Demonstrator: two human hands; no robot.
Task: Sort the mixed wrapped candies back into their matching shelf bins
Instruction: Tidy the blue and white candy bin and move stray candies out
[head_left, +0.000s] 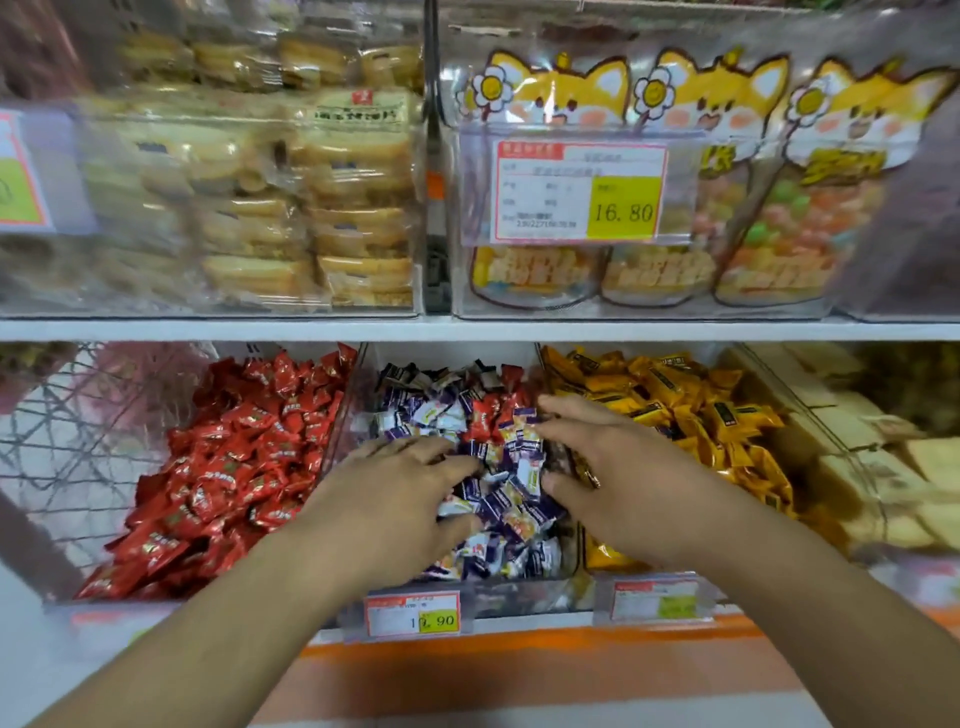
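On a shop shelf (467, 330), lower tier: three clear bins side by side. Left bin (340, 415) holds red candies (228, 457). Middle bin (537, 358) holds purple-and-white candies (498, 514), with a few red strays (485, 415) mixed in near the top of the pile. Right bin (587, 564) holds yellow candies (691, 410).

Both hands are in the middle bin. Left hand (400, 483) lies palm down on the pile, fingers spread and fairly straight; its grip is released, nothing pinched. Right hand (618, 467) lies over the pile's right side against the divider, fingers extended toward the strays, thumb low; grip also released, though what lies under the palm cannot be seen.

Upper tier: a clear case of wrapped biscuits (332, 208) at left, fox-printed snack bags (727, 171) at right behind a price tag (579, 192) reading 16.80.

Front edge: a second tag (413, 616) under the middle bin, a blurred tag (654, 600) under the right one. Far left, a wire basket (78, 441); far right, pale wrapped blocks (872, 467). An orange band (519, 644) runs below the shelf lip.
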